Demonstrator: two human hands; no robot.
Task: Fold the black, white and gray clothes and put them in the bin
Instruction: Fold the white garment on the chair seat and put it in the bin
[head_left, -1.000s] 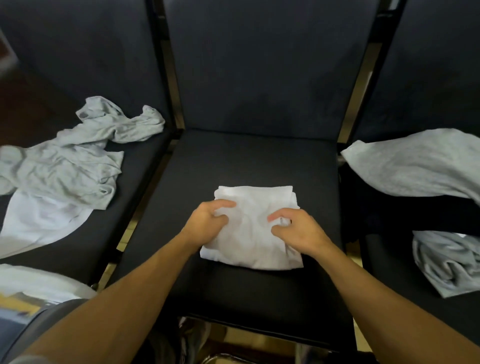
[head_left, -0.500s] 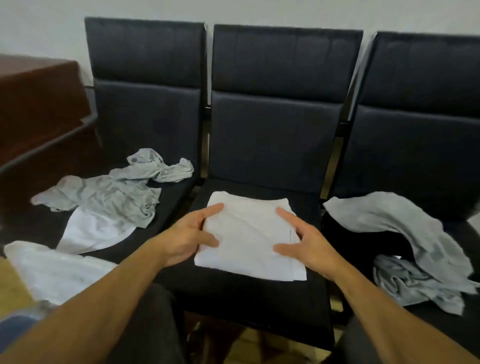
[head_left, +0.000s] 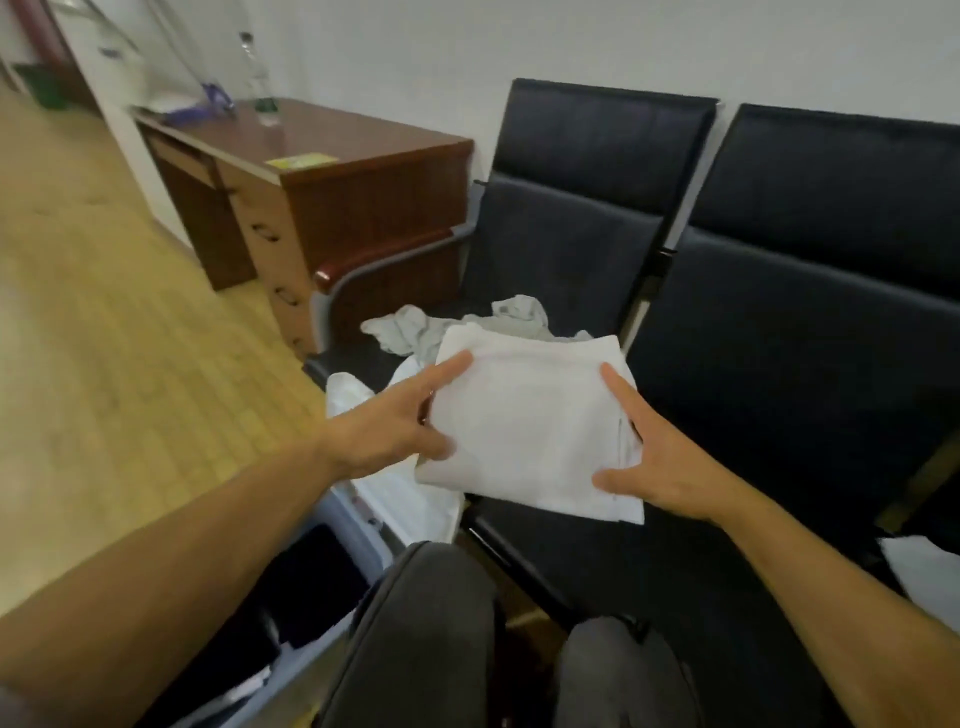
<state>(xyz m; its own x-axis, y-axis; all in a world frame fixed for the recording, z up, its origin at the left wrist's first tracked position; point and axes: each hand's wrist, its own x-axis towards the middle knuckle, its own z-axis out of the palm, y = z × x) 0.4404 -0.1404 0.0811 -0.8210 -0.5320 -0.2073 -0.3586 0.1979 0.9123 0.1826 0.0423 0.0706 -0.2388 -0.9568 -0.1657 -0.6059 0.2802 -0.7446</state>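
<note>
At the near left we see the bin (head_left: 332, 587), a pale-walled container with a white bag draped over its far rim; its inside is dark, with dark cloth and a scrap of something white low down, though we cannot tell exactly what lies in it

The folded white garment (head_left: 530, 421) is a flat, roughly square packet held up between both hands, above the gap between the left chair (head_left: 571, 244) and the middle chair (head_left: 810, 332), to the right of and beyond the bin. Its long axis runs from near to far, slightly tilted, with the far edge higher in view and the near right corner hanging down

Our left hand (head_left: 395, 431) takes the packet's left edge: the forefinger lies straight along the top surface pointing far-right, the thumb presses on top near the near-left corner, and the other fingers are hidden beneath, so this grip is pinching the cloth. Our right hand (head_left: 649, 457) mirrors it on the right edge, forefinger stretched toward the far side, thumb laid across the near edge, the grip holding the garment too. Both forearms reach forward from the near corners

A crumpled gray garment (head_left: 462, 327) lies on the left chair's seat, partly hidden behind the packet. A brown table (head_left: 332, 156) stands at the far left, carrying a clear bottle (head_left: 254, 73)
</note>
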